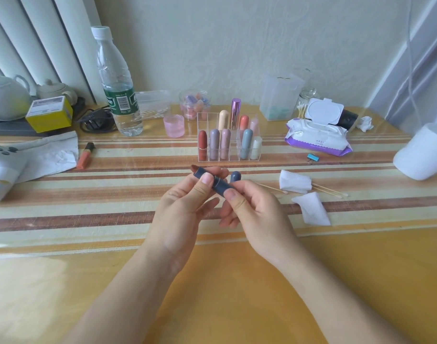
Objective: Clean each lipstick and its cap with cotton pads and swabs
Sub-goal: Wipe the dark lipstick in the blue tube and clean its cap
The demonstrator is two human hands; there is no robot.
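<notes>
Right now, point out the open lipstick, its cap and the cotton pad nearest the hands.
lipstick (219,184): head view, on the bare middle of the blue tube.
cap (235,176): head view, on its rounded blue upper part.
cotton pad (313,209): head view, on the middle of its white face.

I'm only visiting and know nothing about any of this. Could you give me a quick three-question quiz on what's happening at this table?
1. True or false: the left hand and the right hand both hold the dark blue lipstick.
2. Where is its cap? A) on the lipstick; B) off, upright just beyond the fingers; C) nowhere in view.
3. Fill in: the lid of the wet-wipes pack at the back right is flipped ____.

Key: 1 true; 2 B; 3 open.
</notes>
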